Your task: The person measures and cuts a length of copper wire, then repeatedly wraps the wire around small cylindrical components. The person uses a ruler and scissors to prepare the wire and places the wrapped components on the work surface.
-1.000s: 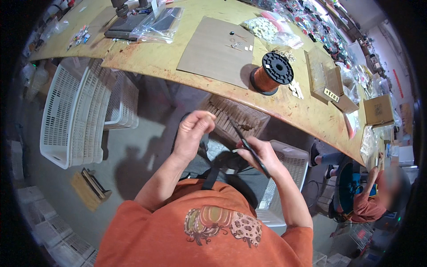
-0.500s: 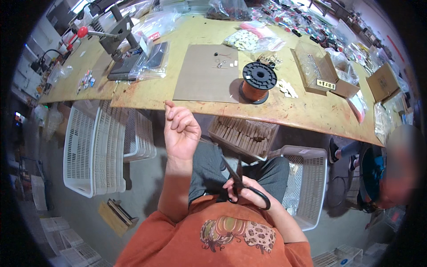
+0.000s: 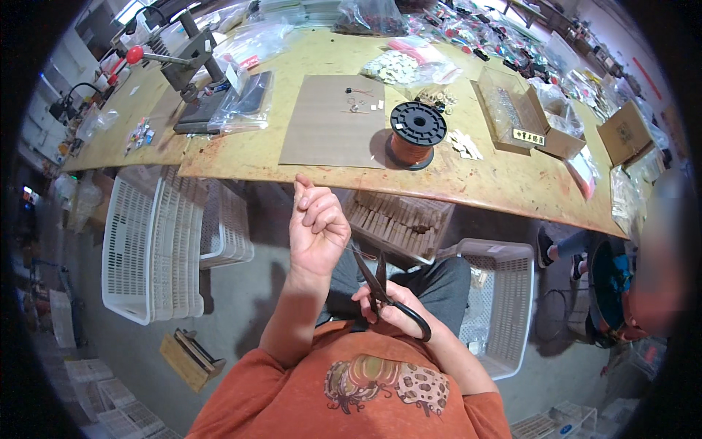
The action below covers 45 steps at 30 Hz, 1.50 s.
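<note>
My left hand (image 3: 319,228) is raised palm-up just short of the table's front edge, its fingers curled closed on a thin wire (image 3: 363,254). The wire's end trails out on the right side of the hand. My right hand (image 3: 401,311) grips black-handled scissors (image 3: 377,284) above my lap. Their dark blades stand apart and point upward, with the tips close to the trailing wire; whether they touch it I cannot tell. Past the table edge stands a black spool (image 3: 418,124) wound with orange wire. A brown board (image 3: 322,124) lies left of it, bearing small wire pieces (image 3: 357,104).
At the table's left stands a hand press (image 3: 191,73) with a red knob. A bag of pale pieces (image 3: 401,67) and an open box (image 3: 506,110) lie to the right. Under the table is a crate of wooden strips (image 3: 398,227). White baskets (image 3: 512,293) flank my legs.
My left hand has moved right, and the scissors have shifted slightly left and up toward it. The gap between the blades and the wire has narrowed.
</note>
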Available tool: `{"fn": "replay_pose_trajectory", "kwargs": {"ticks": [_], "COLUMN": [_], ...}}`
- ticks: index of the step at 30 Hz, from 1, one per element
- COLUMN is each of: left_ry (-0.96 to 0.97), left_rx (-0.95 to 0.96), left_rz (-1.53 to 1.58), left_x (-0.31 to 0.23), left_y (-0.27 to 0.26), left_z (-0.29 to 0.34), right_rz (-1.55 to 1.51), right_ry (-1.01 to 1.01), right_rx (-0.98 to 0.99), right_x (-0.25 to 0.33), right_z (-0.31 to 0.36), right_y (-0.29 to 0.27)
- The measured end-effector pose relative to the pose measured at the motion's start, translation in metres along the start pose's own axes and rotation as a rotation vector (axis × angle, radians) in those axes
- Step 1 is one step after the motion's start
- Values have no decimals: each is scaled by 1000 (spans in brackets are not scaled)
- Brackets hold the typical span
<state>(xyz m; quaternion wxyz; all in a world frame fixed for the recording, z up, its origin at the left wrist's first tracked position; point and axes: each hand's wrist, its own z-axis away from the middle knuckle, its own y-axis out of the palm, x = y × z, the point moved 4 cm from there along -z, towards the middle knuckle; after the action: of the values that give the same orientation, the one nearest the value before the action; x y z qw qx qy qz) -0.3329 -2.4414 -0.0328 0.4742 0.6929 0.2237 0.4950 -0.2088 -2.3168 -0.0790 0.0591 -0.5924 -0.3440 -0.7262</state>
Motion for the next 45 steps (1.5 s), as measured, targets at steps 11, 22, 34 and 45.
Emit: {"fn": "replay_pose_trajectory", "kwargs": {"ticks": [11, 22, 34, 45], "left_ry": [-3, -67, 182, 67], "left_rx": [-4, -26, -148, -234], "left_rz": [-47, -216, -886, -1168], "left_x": [-8, -8, -45, -10], "left_y": [-23, -43, -52, -78], "left_z": [5, 19, 41, 38], "right_rz": [-125, -302, 1361, 2031], "right_ry": [-263, -222, -216, 233], "right_rx": [-100, -238, -1237, -1095], "right_x": [10, 1, 130, 191], "right_z": [-10, 3, 50, 28], "right_y": [2, 8, -133, -249]}}
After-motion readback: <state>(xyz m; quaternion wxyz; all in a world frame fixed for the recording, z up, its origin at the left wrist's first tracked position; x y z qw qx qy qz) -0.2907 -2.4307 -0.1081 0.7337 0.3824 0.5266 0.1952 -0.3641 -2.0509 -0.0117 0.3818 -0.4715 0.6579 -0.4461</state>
